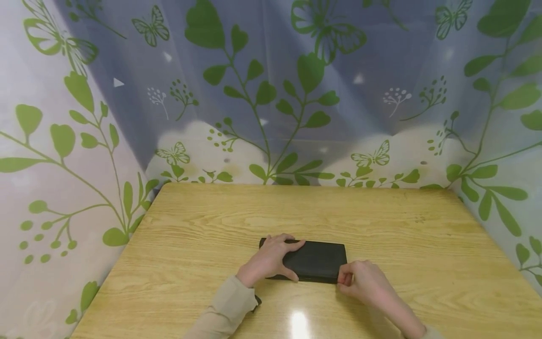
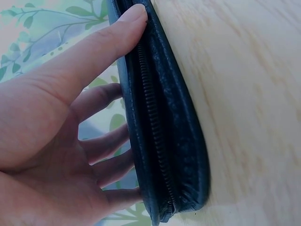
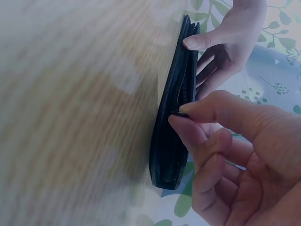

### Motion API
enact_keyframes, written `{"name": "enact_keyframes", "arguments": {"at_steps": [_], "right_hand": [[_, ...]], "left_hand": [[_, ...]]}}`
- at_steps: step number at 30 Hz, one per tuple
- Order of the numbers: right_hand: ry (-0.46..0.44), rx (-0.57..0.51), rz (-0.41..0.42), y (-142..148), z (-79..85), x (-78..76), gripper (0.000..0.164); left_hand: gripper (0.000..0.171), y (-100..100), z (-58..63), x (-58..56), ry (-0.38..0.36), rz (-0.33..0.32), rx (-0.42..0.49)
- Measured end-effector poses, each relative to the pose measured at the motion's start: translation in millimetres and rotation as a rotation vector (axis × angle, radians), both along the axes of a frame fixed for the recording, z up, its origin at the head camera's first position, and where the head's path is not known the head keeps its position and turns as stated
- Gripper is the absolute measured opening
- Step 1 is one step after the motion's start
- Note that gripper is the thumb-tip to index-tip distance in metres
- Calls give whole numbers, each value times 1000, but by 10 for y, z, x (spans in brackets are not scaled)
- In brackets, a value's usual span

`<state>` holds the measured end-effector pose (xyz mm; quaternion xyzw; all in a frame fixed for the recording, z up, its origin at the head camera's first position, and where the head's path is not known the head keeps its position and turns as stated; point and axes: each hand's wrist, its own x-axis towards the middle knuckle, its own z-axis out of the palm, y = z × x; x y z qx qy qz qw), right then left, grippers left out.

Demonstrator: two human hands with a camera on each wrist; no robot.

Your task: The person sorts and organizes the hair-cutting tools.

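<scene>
A black zippered wallet (image 1: 319,260) lies flat on the wooden table, its long zipper side towards me. My left hand (image 1: 271,258) holds its left part, thumb at the front edge and the other fingers spread over the top. In the left wrist view the zipper teeth (image 2: 153,108) run along the wallet's side, below the thumb (image 2: 134,19). At the right front corner is my right hand (image 1: 366,282). Its thumb and index finger pinch a small dark zipper pull (image 3: 178,113), with the remaining fingers curled. Between the two hands the zipper side shows a narrow gap.
The wooden table (image 1: 203,221) extends around the wallet on all sides. Behind it and to both sides hangs a curtain (image 1: 262,117) with green leaves and butterflies. A small dark object (image 1: 257,303) shows beside the left sleeve.
</scene>
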<state>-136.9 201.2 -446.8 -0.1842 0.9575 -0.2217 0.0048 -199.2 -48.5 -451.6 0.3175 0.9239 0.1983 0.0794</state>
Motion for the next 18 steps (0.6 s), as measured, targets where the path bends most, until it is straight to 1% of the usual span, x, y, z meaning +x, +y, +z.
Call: {"name": "enact_keyframes", "arguments": {"at_steps": [10,14,18], "right_hand": [[16,-20,14,-6,-15,-8,22],[15,-35,41,-38,-11,-21,22],[16,-24,58,-62,-11,-27,22]], "left_hand": [[91,-3,-9,1,24,-2,-13],[91,-5,-11,3,28,4,-12],[90,3,-15,0,21,5,6]]}}
